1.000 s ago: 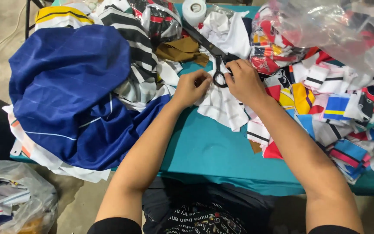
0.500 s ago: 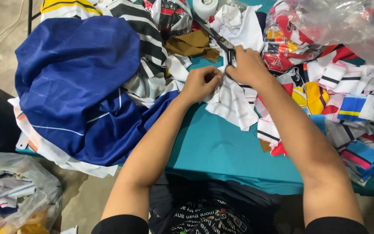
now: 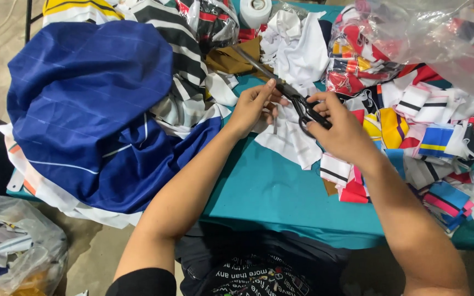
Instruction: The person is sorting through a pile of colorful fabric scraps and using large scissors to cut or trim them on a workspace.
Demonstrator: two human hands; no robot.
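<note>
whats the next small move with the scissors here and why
Probably close the scissors along the white striped fabric piece. The right hand has its grip in the black handles, and the left hand pinches the fabric's top edge right beside the blades, on the teal table.

Head camera looks steeply down (close) over the table [image 3: 270,192].

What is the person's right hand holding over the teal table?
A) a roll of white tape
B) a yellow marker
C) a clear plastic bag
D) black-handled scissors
D: the right hand has its fingers through the black handles of the scissors, whose blades point up and away over a white cloth piece that the left hand steadies.
</note>
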